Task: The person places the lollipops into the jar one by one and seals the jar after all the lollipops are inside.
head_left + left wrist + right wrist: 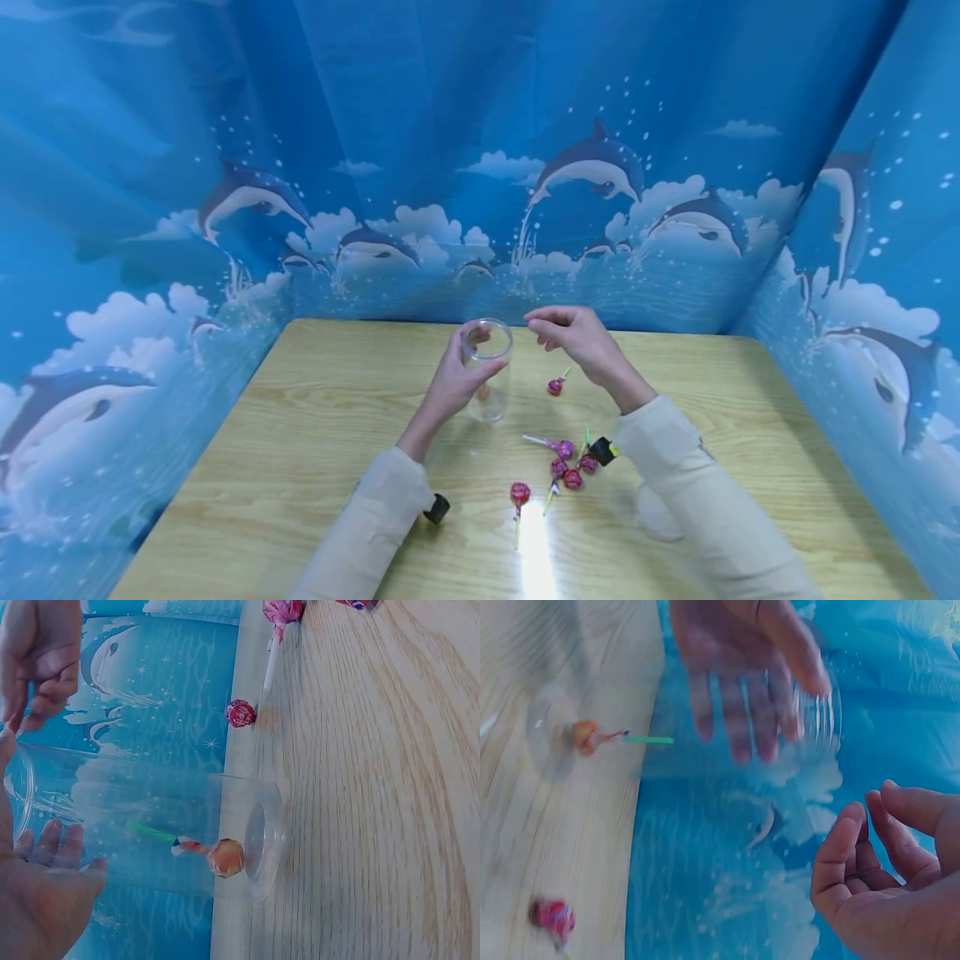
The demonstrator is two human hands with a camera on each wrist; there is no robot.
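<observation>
My left hand (459,375) holds a clear plastic jar (491,408) near its top, thumb on one side and fingers around the other. The jar stands upright with its mouth uncovered. Inside, at the bottom, is one lollipop (226,858) with an orange wrapper and a green stick. To the right of the rim, my right hand (576,335) hovers with fingers loosely bent and nothing between them; the right wrist view shows a gap between thumb and fingertips. Just below that hand, a red-wrapped lollipop (555,387) lies on the table.
Several pink and red lollipops (572,479) lie grouped on the wooden table (300,467), with another lollipop (520,493) nearer the front. A pale round disc (658,512) is partly hidden under the right sleeve. Blue dolphin-print curtains (420,167) hang behind and at both sides.
</observation>
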